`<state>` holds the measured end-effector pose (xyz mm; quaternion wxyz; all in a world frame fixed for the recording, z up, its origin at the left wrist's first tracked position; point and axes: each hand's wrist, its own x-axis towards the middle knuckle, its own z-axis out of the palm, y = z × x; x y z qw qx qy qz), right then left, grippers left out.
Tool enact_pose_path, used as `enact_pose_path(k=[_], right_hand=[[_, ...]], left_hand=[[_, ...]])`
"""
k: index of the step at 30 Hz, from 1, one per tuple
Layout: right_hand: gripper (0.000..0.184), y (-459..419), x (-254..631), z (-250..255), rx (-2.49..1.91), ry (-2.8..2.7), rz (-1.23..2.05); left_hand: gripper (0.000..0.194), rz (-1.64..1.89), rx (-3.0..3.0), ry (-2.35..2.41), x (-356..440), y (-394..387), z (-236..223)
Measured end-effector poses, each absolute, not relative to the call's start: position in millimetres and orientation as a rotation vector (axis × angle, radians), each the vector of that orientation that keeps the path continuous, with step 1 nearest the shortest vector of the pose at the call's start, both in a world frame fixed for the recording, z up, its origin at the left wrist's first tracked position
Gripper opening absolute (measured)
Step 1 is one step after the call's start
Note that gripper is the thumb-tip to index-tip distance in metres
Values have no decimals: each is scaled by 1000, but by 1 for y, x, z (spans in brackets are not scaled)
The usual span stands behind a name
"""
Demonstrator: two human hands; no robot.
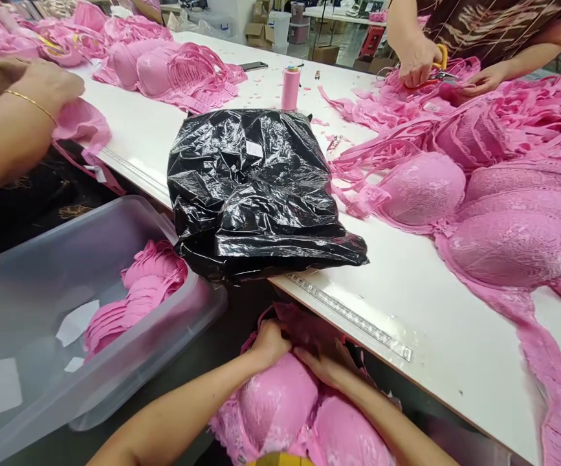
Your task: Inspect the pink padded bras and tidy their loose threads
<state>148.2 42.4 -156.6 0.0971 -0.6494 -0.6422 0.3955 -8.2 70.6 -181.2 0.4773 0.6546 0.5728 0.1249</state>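
Below the table edge, a pink padded bra [280,401] with shiny lace-patterned cups lies toward me, over my lap. My left hand [271,343] is at the top of its left cup, fingers curled on the pink fabric. Close beside it, my right hand [321,364] reaches in from the right and pinches the fabric between the cups' upper edges; its fingertips are partly hidden. Darker pink material [304,320] shows just beyond both hands, in the shadow under the table. Something yellow [280,459] shows at the bottom edge.
A shiny black plastic bag [255,188] sits on the white table [382,291], overhanging its edge. Pink bras [513,249] pile up at right, where a person holds yellow-handled scissors [441,61]. A clear bin [129,382] with pink pieces stands left, below another person's hands. Thread spool [290,89] behind.
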Motion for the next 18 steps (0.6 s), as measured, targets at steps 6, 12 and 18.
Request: enact_pose_path(k=[6, 12, 18], right_hand=[[19, 30, 139, -159, -1831, -1987, 1214], [17, 23, 126, -147, -1658, -2001, 1244], [26, 30, 138, -145, -1630, -1845, 1368]], left_hand=[[17, 266, 1599, 1436, -4, 78, -165], [18, 177, 1690, 1350, -8, 88, -140], [24, 88, 1772, 1282, -14, 75, -149]])
